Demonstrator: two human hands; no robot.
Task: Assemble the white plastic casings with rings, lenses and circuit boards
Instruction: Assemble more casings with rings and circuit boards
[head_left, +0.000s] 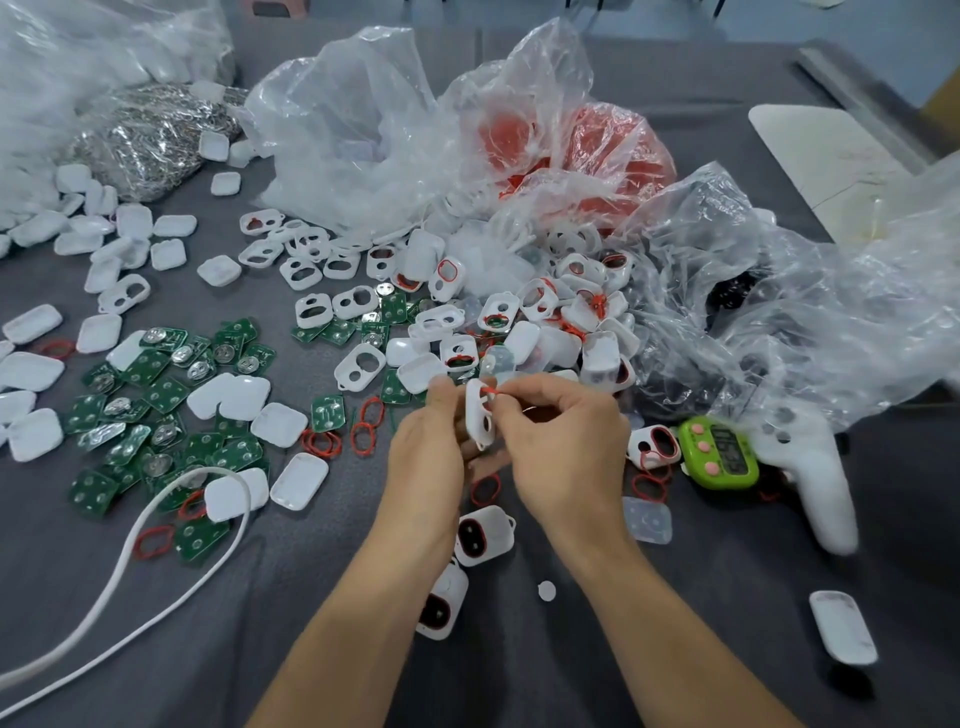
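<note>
Grey bench (270, 623): our left hand (423, 452) grips a white casing (477, 418), our right hand (566, 447) pinches a red ring (489, 391) onto it. Two ringed casings (483, 535) lie just below the hands; circuit boards (156, 387) to their left lie unfitted, we judge.

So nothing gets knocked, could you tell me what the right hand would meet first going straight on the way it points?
Most likely the white casing that the left hand holds: the right hand, pinching a red ring, points leftward straight at it.
</note>
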